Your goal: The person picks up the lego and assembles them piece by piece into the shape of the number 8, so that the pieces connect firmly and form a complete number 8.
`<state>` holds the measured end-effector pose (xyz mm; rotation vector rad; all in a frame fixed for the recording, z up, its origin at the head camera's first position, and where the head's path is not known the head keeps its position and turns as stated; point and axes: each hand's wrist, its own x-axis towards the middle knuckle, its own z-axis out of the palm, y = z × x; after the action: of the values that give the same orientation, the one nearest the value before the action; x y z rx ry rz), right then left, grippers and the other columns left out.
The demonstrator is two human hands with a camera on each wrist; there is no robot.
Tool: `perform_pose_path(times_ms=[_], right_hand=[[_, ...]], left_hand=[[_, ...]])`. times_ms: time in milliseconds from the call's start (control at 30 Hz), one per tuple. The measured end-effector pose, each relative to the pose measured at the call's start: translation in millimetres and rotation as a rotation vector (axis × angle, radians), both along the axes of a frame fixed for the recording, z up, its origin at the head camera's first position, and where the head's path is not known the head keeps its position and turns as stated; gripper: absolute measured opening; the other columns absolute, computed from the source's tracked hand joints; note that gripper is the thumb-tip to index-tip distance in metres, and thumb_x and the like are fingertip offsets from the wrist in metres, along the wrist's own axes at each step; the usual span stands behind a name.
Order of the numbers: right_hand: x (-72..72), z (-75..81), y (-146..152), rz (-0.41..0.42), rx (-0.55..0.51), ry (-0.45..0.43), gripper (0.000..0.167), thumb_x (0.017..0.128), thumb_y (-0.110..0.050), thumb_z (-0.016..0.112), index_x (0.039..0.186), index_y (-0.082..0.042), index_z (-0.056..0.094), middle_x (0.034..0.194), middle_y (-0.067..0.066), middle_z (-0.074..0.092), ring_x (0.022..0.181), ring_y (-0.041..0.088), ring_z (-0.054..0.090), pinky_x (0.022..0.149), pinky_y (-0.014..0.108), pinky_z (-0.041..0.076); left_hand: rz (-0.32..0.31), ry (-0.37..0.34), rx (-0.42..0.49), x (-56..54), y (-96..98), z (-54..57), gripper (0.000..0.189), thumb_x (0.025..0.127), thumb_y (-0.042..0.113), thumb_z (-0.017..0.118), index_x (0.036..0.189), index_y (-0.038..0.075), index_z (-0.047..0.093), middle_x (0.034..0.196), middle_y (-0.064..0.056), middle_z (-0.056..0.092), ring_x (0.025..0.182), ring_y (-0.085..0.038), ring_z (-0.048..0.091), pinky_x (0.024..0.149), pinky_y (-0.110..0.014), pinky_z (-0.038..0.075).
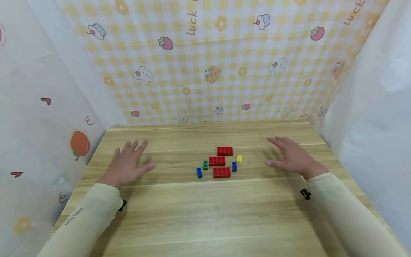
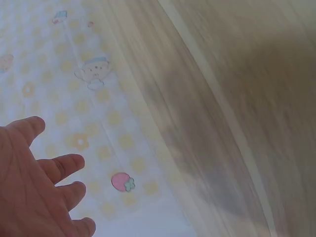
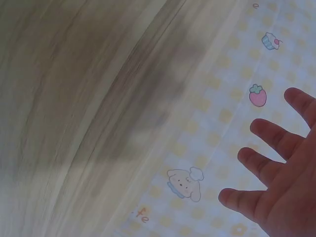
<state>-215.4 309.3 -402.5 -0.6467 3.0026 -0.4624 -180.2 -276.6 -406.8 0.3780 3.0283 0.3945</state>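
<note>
In the head view, three red bricks [image 1: 222,172] lie at staggered depths near the middle of the wooden table. Around them are a green brick [image 1: 205,165], one small blue brick [image 1: 199,172] on the left, another blue brick [image 1: 234,166] on the right and a yellow brick [image 1: 239,158]. My left hand [image 1: 126,166] hovers over the table left of the bricks, fingers spread, holding nothing. On the other side my right hand [image 1: 290,157] hovers too, its fingers extended and nothing in its grasp. Both wrist views show spread fingers and no bricks.
The wooden table [image 1: 205,217] reaches back to a yellow checked cloth [image 1: 192,89] with printed cartoons. White sheets [image 1: 369,89] hang along both sides. Small black pieces [image 1: 305,194] show at the sleeves near each wrist.
</note>
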Motion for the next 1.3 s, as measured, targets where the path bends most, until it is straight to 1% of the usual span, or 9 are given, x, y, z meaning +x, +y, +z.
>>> perform_pose_path(times_ms=[200,333,433,600,800,933,1067,1200,1300], right_hand=[[-2.8,-1.4,-8,0.017,-0.088,0.005,0.091,0.090,-0.050,0.081,0.160,-0.006,0.043,0.157,0.032,0.044,0.143,0.055,0.041,0.113,0.072,0.034],[-3.8,-2.7,-15,-0.002,-0.125,-0.008,0.092,0.088,-0.051,0.084,0.159,-0.009,0.044,0.156,0.028,0.047,0.143,0.051,0.042,0.113,0.070,0.036],[-3.7,-3.8,-19,-0.015,-0.135,-0.020,0.093,0.087,-0.052,0.085,0.159,-0.010,0.045,0.154,0.027,0.050,0.141,0.049,0.045,0.112,0.069,0.038],[-3.1,-5.7,-26,-0.020,-0.154,-0.036,0.090,0.086,-0.048,0.087,0.158,-0.010,0.048,0.151,0.025,0.052,0.139,0.047,0.048,0.111,0.068,0.040],[-3.9,-8.8,-36,-0.004,-0.176,-0.044,0.086,0.085,-0.047,0.088,0.154,-0.010,0.052,0.142,0.023,0.057,0.131,0.043,0.055,0.106,0.064,0.047],[-6.1,-10.8,-43,0.009,-0.192,-0.050,0.084,0.085,-0.046,0.088,0.153,-0.010,0.054,0.136,0.021,0.060,0.126,0.041,0.058,0.102,0.061,0.050],[-5.4,-12.4,-51,0.015,-0.202,-0.078,0.084,0.085,-0.047,0.088,0.153,-0.011,0.054,0.132,0.019,0.061,0.123,0.039,0.059,0.098,0.057,0.051],[-3.3,-12.2,-60,0.017,-0.218,-0.102,0.082,0.084,-0.043,0.090,0.152,-0.012,0.056,0.119,0.017,0.061,0.108,0.036,0.058,0.087,0.048,0.051],[-2.1,-12.1,-66,0.025,-0.227,-0.105,0.080,0.084,-0.041,0.090,0.150,-0.011,0.057,0.107,0.016,0.059,0.097,0.034,0.053,0.077,0.041,0.045]], left_hand=[[-0.045,0.021,0.058,0.9,12.4,2.7,0.094,0.101,0.068,0.053,0.170,0.014,0.018,0.165,-0.034,0.030,0.154,-0.060,0.016,0.116,-0.082,0.010],[-0.079,0.042,0.093,0.5,18.7,0.4,0.091,0.102,0.061,0.059,0.169,0.011,0.022,0.156,-0.032,0.044,0.146,-0.056,0.036,0.116,-0.079,0.020],[-0.077,0.026,0.125,0.2,23.1,-3.4,0.090,0.102,0.061,0.059,0.168,0.010,0.025,0.151,-0.030,0.050,0.137,-0.052,0.048,0.112,-0.075,0.032],[-0.052,-0.020,0.162,-0.5,32.7,-6.9,0.090,0.100,0.063,0.062,0.167,0.012,0.029,0.146,-0.028,0.052,0.126,-0.049,0.054,0.103,-0.068,0.044],[-0.046,-0.046,0.222,-4.1,44.9,-10.2,0.088,0.098,0.060,0.067,0.165,0.013,0.034,0.133,-0.022,0.060,0.120,-0.039,0.059,0.099,-0.060,0.049],[-0.039,-0.074,0.252,-6.4,53.6,-12.8,0.085,0.098,0.055,0.070,0.164,0.014,0.036,0.126,-0.019,0.061,0.111,-0.034,0.060,0.091,-0.054,0.051],[-0.025,-0.106,0.262,-4.7,61.6,-11.8,0.086,0.096,0.059,0.070,0.163,0.015,0.038,0.122,-0.017,0.062,0.104,-0.029,0.059,0.084,-0.048,0.051],[-0.023,-0.153,0.293,-4.0,70.8,-9.5,0.088,0.094,0.065,0.070,0.161,0.015,0.041,0.105,-0.013,0.060,0.085,-0.024,0.055,0.070,-0.041,0.048],[-0.024,-0.187,0.314,-3.4,77.2,-8.8,0.090,0.092,0.068,0.070,0.160,0.015,0.041,0.094,-0.010,0.055,0.076,-0.023,0.049,0.062,-0.037,0.041]])
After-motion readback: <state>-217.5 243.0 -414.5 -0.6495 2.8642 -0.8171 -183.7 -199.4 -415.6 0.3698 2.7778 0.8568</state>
